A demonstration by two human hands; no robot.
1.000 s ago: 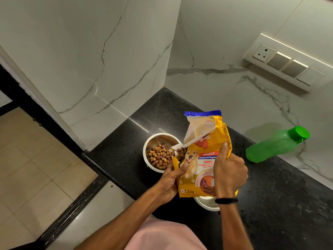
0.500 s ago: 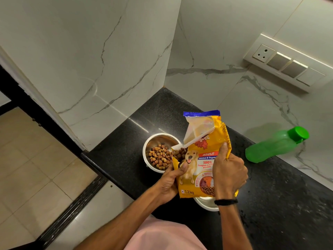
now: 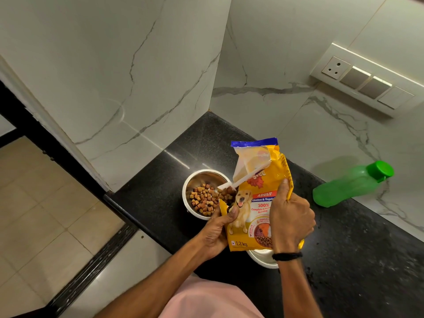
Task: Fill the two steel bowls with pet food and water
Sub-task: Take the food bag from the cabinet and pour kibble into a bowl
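A yellow pet food bag (image 3: 257,203) is tilted left over a steel bowl (image 3: 197,180) that holds brown kibble (image 3: 204,200). Kibble shows at the bag's torn corner, right above the bowl's rim. My left hand (image 3: 218,230) grips the bag's lower left edge, thumb on its front. My right hand (image 3: 290,221) grips the bag's right side. A second steel bowl (image 3: 261,259) sits on the black counter (image 3: 367,260) under the bag, mostly hidden; its contents cannot be seen. A green water bottle (image 3: 351,184) with a green cap lies on its side at the right, against the wall.
Marble walls meet in a corner just behind the bowls. A switch panel (image 3: 364,81) is mounted on the right wall. The counter's front edge runs diagonally at the left, with tiled floor (image 3: 41,203) below it.
Both hands and the bag stay almost in place. The pile of kibble in the bowl looks about the same.
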